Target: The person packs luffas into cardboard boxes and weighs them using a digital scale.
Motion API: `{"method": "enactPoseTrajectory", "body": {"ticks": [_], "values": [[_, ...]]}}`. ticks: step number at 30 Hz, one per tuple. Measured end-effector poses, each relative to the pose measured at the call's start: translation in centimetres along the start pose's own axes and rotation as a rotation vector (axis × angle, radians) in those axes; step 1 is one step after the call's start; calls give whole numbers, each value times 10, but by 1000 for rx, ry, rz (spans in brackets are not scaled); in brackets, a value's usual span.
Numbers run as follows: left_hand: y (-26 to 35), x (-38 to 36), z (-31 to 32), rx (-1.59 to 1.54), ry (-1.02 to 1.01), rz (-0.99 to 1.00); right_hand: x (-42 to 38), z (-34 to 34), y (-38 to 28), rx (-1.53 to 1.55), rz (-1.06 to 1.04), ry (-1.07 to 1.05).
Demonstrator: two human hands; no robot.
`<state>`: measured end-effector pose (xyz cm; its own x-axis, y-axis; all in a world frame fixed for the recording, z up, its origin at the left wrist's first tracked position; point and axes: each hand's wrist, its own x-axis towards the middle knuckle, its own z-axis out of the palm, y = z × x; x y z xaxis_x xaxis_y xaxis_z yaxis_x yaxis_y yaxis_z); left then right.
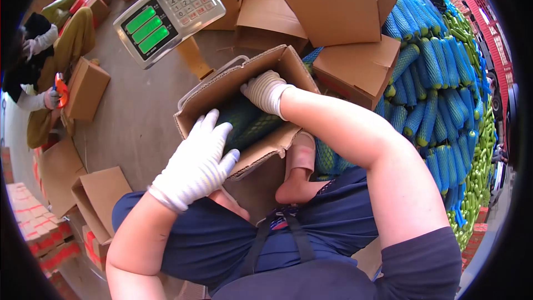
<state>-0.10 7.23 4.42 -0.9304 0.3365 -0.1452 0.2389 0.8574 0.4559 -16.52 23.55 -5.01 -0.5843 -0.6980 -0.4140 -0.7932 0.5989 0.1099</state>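
Green produce [250,124] in box [266,149], long axis roughly eight-to-two o'clock: at two o'clock from left hand [194,164], fingers spread; at seven from right hand [266,92], grip impossible to tell.

Support = grey floor [144,114]. Centre: open carton [214,91] by weighing scale [169,16], display toward 11; carton hides the scale's base, so can't confirm what it sits on. Slipper [302,155] on floor just off centre, 4 o'clock. Tilted brown carton [89,89] between 9 and 10, empty-looking open box [114,189] at 8, red-marked carton stack [41,222] further out, same bearing. Overlapping cardboard boxes [333,5] at 1. Heap of blue-netted green vegetables [433,89], 2 to 4; base mostly hidden.
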Motion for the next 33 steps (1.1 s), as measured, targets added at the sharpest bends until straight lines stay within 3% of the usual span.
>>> {"method": "enactPoseTrajectory", "body": {"ticks": [4, 5, 6, 8, 10, 12, 14, 16, 18, 20, 22, 23, 25, 27, 29, 31, 33], "values": [[-20, 14, -9, -123, -59, -17, -2, -39, -30, -61, -149, -266], [-25, 15, -11, -131, 186, 46, 0, -43, -35, -28, -215, -317], [-26, 19, -24, -192, 296, 11, 2, -45, -40, 9, -276, -369], [-33, 22, -40, -220, 415, -189, 6, -46, -49, -10, -270, -421], [-63, 17, -35, 140, 429, -236, 15, -44, -59, -89, -368, -439], [-69, 16, -31, 231, 373, -298, 28, -42, -73, -88, -396, -430], [-63, 22, -25, 20, 133, -494, 39, -39, -81, -98, -422, -404], [-59, 24, -19, 12, 56, -435, 51, -14, -85, -90, -430, -395], [-61, 27, -19, 28, 17, -448, 77, 31, -100, 152, -243, -221], [-61, 32, -24, 10, 12, -459, 84, 34, -104, 178, -167, -237], [-64, 31, -24, -13, 1, -469, 72, 1, -98, 119, -267, -317], [-71, 30, -21, -26, 36, -446, 79, 17, -95, 236, -236, -202], [-82, 27, -18, -79, 62, -420, 44, -39, -72, 3, -532, -414], [-85, 26, -22, -66, 84, -395, -17, -87, -35, 651, -348, -347], [-98, 29, -20, -119, 161, -322, -80, -104, 11, 1172, -440, 12], [-119, 31, -11, -232, 266, -238, -149, -98, 64, 1625, -317, 212], [-132, 38, -8, -334, 283, -237, -223, -79, 106, 1775, -68, 418]]}}
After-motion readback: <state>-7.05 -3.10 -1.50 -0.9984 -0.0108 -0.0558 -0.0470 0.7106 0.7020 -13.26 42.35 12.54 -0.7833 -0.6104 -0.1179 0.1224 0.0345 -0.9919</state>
